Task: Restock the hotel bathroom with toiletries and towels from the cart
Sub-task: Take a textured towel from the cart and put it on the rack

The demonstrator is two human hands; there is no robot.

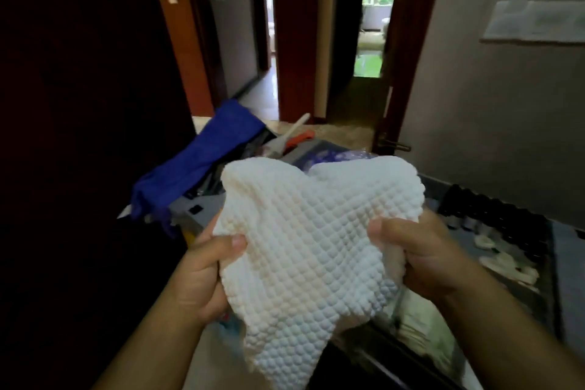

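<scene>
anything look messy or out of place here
The blue cloth hangs crumpled over the left edge of the cart, unfolded. The white towel is bunched between the left hand and right hand, not folded. No spill or damage shows.

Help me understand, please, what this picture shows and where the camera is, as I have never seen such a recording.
There is no machine here. A person wears one wide-angle camera on the head, and it looks forward and down, so you see their own two bare hands from above. The left hand and the right hand each grip an edge of a white towel with a bumpy weave, holding it up in front of the body. Beneath and behind it stands the housekeeping cart. On it lie a blue cloth at the left, a white-handled brush further back, and rows of small dark bottles at the right. Beyond the cart is a dim hallway with open doorways.
</scene>
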